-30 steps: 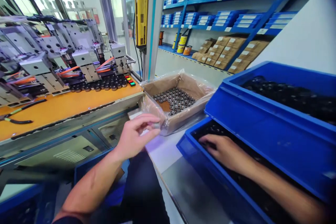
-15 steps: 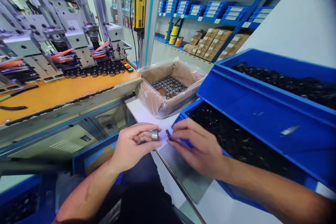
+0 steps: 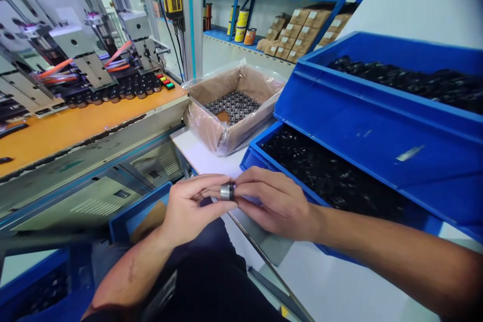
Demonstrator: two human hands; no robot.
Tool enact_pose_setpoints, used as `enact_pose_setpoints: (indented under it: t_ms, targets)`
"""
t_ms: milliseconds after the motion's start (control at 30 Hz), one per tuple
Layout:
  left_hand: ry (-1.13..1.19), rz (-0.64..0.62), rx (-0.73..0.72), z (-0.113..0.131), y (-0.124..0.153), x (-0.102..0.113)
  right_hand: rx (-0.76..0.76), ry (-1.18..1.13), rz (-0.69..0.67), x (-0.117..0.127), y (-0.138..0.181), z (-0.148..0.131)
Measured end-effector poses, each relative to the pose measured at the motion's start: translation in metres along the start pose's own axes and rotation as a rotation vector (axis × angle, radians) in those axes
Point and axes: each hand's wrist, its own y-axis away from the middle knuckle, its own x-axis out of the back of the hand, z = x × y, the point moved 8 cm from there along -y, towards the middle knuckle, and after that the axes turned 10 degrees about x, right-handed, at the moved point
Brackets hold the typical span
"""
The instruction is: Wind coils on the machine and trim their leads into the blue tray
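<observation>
Between the thumb and fingers of my left hand (image 3: 196, 206) is a short silvery metal ring (image 3: 225, 192). A small black plastic part (image 3: 232, 190) sits against the right end of the ring. My right hand (image 3: 275, 204) pinches that black part, its fingertips meeting those of my left hand and hiding most of the part. Both hands are above the edge of a white table (image 3: 196, 150), in front of a lower blue bin (image 3: 260, 157) that holds many small black parts.
An upper blue bin (image 3: 362, 105) of black parts overlaps the lower one at right. A plastic-lined cardboard box (image 3: 206, 131) holding metal pieces stands on the table. At left, a machine (image 3: 90, 68) rises above an orange worktop (image 3: 124, 113) with a row of dark cylindrical parts.
My right hand has moved left, bringing the black part from a small gap away up against the metal ring. My left hand keeps its grip. The camera view has shifted slightly.
</observation>
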Motion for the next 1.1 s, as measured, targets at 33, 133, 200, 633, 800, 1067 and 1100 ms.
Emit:
enact_pose_setpoints:
  t_ms: [33,133,200,633,800,1067,1100]
  targets:
    - [0.005,0.0,-0.007,0.001,0.0,0.0,-0.007,0.0,0.013,0.002,0.001,0.001]
    - [0.013,0.004,-0.005,0.001,-0.002,0.001,-0.024,0.022,0.03,0.005,0.004,0.005]
    - [0.012,0.003,0.023,-0.003,-0.002,0.002,-0.01,0.041,0.021,0.005,0.004,0.005]
    - [0.064,-0.026,0.129,-0.012,-0.003,0.0,0.142,0.097,0.001,0.003,0.002,-0.004]
    - [0.208,0.074,0.058,-0.012,0.001,-0.006,0.212,0.174,0.011,0.005,0.003,-0.01]
    - [-0.442,0.066,-0.525,0.042,0.01,-0.004,0.06,0.013,0.006,0.006,0.0,-0.004]
    - [-0.489,0.05,-0.576,0.046,0.012,-0.005,0.057,-0.013,0.002,0.006,0.0,-0.004]
